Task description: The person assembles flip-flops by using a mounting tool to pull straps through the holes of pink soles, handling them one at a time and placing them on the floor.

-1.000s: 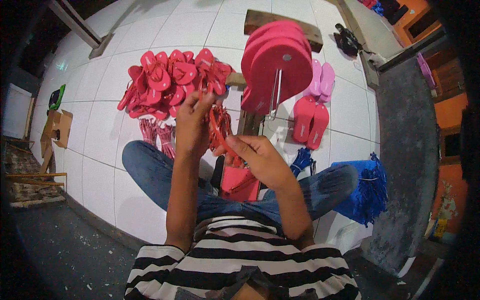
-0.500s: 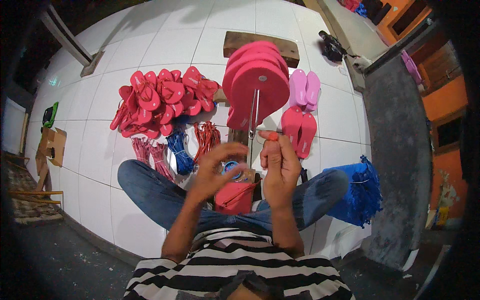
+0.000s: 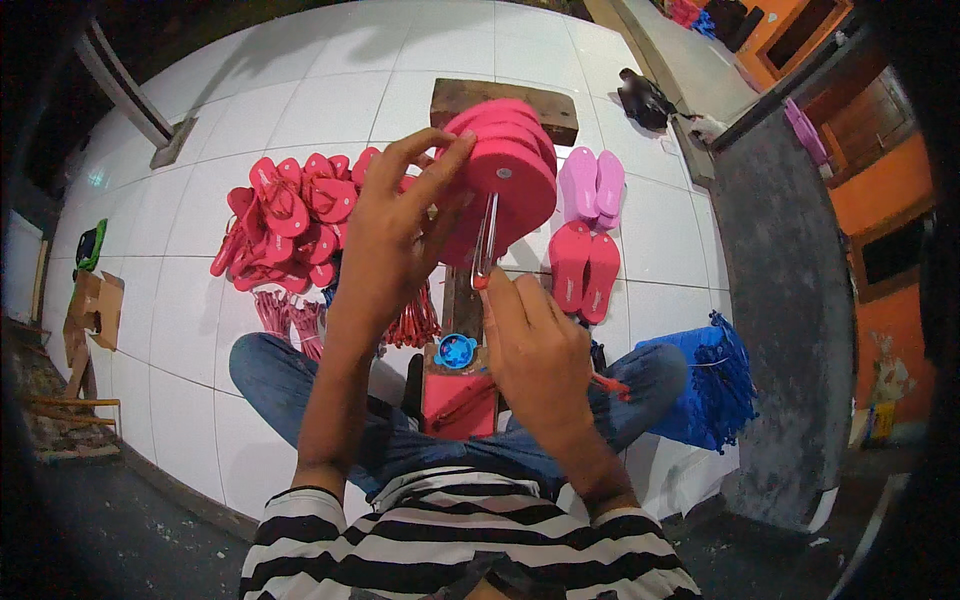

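Observation:
A stack of red flip-flop soles [image 3: 510,190] hangs in front of me, with a slim metal rod [image 3: 487,240] sticking out of the nearest sole toward me. My left hand [image 3: 405,215] grips the stack's left edge, fingertips on the rim. At the rod's near end my right hand [image 3: 540,350] pinches a red flip-flop strap [image 3: 610,387]; its orange-red tip meets the rod, and its other end trails out past the hand to the right. Part of the strap is hidden inside my fingers.
Finished red flip-flops [image 3: 285,215] lie heaped at left, above bundles of pink straps [image 3: 290,320] and red straps [image 3: 415,322]. A blue round container [image 3: 456,351] sits between my legs. Pink sandals [image 3: 593,185], red soles [image 3: 585,270] and blue straps [image 3: 725,385] lie at right.
My left hand has moved up and forward onto the stack's left edge. My right hand has brought the strap's tip to the rod's near end.

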A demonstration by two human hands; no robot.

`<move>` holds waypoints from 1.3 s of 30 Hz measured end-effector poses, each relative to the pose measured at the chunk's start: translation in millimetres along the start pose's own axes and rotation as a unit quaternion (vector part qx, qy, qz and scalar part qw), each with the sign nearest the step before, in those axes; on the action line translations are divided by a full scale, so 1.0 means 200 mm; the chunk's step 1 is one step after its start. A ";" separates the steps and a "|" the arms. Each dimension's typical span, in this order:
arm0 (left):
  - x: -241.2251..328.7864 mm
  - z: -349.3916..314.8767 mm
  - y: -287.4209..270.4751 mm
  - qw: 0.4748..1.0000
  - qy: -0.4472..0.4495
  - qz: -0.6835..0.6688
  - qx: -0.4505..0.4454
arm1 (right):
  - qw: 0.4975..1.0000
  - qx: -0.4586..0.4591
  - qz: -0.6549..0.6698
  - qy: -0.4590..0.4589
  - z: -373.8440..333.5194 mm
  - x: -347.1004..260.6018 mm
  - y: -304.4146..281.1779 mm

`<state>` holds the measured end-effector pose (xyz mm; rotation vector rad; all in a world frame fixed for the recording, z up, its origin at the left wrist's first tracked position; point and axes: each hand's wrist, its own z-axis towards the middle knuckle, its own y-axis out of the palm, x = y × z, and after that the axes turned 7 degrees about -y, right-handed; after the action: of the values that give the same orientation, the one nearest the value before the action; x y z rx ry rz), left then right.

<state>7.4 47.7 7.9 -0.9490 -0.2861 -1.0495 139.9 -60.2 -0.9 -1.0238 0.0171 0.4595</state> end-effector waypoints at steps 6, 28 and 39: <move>-0.02 0.04 -0.01 0.994 0.095 0.031 0.038 | 0.992 -0.039 -0.114 -0.031 0.08 -0.02 -0.09; 0.08 -0.12 0.17 0.919 -0.165 -0.357 0.022 | 0.936 0.201 0.280 0.067 0.17 0.23 0.23; 0.34 -0.58 0.14 0.892 -0.235 -0.373 0.098 | 0.932 0.171 0.287 0.138 -0.24 -0.06 0.00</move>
<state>39.8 -80.3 -33.3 -0.9127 -1.2142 -1.4337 139.4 -103.5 -22.8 -0.7181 0.6431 0.8076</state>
